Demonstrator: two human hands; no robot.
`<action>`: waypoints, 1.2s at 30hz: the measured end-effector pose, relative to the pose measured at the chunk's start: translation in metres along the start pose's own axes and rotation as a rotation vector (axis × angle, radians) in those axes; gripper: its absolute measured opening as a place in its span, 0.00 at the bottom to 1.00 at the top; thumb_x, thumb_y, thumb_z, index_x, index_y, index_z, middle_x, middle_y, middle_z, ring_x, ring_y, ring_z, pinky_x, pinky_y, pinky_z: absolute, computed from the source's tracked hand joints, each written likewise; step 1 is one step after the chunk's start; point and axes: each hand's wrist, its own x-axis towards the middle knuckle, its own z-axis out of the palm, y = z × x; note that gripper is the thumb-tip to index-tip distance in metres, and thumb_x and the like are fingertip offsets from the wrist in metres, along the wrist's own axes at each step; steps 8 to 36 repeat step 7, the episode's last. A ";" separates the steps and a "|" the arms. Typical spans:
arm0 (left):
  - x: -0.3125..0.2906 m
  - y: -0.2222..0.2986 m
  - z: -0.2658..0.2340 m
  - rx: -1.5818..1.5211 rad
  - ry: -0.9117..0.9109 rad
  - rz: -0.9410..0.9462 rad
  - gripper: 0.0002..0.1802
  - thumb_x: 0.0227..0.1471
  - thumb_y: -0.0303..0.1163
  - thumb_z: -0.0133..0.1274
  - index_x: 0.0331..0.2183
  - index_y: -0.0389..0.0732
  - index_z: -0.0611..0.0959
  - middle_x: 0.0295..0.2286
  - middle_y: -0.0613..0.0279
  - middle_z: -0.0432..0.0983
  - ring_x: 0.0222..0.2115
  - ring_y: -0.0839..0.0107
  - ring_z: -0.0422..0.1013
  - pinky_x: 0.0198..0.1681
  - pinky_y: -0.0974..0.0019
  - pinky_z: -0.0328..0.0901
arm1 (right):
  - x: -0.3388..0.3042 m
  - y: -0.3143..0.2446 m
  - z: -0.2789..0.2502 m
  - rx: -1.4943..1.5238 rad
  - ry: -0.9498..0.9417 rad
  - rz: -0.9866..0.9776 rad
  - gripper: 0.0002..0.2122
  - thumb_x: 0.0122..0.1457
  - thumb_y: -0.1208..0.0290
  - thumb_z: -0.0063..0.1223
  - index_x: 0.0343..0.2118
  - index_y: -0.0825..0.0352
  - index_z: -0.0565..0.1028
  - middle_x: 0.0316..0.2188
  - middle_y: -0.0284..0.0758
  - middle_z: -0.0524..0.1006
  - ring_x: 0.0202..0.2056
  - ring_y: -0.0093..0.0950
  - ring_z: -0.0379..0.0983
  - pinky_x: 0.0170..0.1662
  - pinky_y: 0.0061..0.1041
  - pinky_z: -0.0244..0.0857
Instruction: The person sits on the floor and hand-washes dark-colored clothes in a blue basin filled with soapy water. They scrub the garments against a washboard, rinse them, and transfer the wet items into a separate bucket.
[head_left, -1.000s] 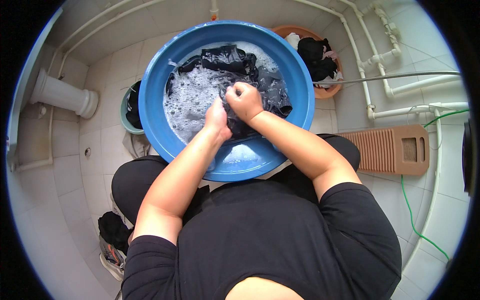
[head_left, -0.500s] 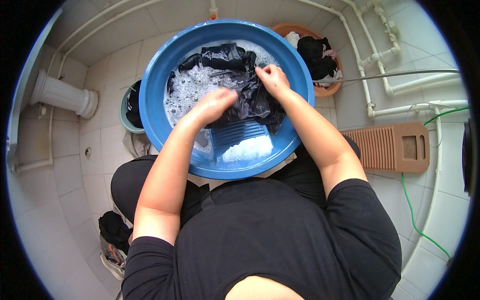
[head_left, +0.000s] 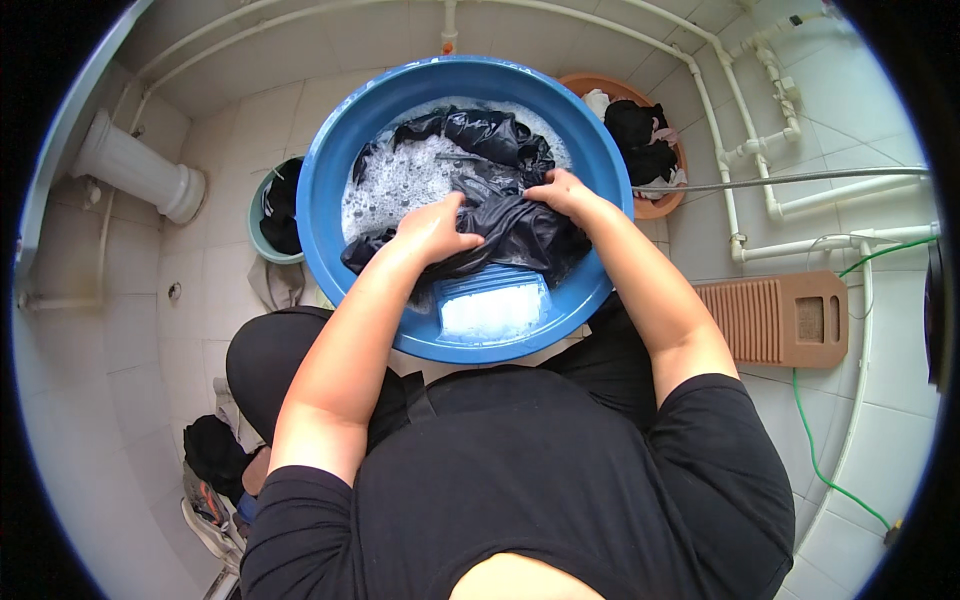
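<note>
A wet black garment (head_left: 515, 222), its kind not clear, lies bunched in soapy water inside a big blue basin (head_left: 320, 200). White suds (head_left: 400, 185) cover the water on the left. My left hand (head_left: 432, 232) grips the near left part of the cloth, thumb apart from the fingers, whose tips are partly hidden. At the right, my right hand (head_left: 563, 194) pinches the cloth near the basin's inner wall. Below the garment, the ribbed washboard slope (head_left: 492, 302) built into the basin shows, wet and shining.
An orange basin (head_left: 668, 205) of clothes stands behind on the right, a small green tub (head_left: 262, 235) with dark cloth on the left. A brown washboard (head_left: 770, 320) lies at the right by white pipes (head_left: 735, 200). Shoes (head_left: 207, 510) are at the lower left.
The garment has shifted and spread leftward across the near water, covering more of the basin. My right hand has come down toward me; my left hand has lowered slightly, with its thumb now apart.
</note>
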 end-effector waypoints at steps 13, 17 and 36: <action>-0.009 0.020 -0.048 -0.197 -0.489 0.283 0.16 0.35 0.38 0.55 0.19 0.35 0.73 0.17 0.47 0.69 0.23 0.63 0.72 0.27 0.55 0.60 | -0.048 -0.016 -0.029 -0.213 -0.256 -0.113 0.35 0.45 0.48 0.56 0.50 0.71 0.65 0.42 0.49 0.72 0.41 0.35 0.71 0.46 0.29 0.62; -0.009 0.020 -0.048 -0.197 -0.489 0.283 0.16 0.35 0.38 0.55 0.19 0.35 0.73 0.17 0.47 0.69 0.23 0.63 0.72 0.27 0.55 0.60 | -0.048 -0.016 -0.029 -0.213 -0.256 -0.113 0.35 0.45 0.48 0.56 0.50 0.71 0.65 0.42 0.49 0.72 0.41 0.35 0.71 0.46 0.29 0.62; -0.009 0.020 -0.048 -0.197 -0.489 0.283 0.16 0.35 0.38 0.55 0.19 0.35 0.73 0.17 0.47 0.69 0.23 0.63 0.72 0.27 0.55 0.60 | -0.048 -0.016 -0.029 -0.213 -0.256 -0.113 0.35 0.45 0.48 0.56 0.50 0.71 0.65 0.42 0.49 0.72 0.41 0.35 0.71 0.46 0.29 0.62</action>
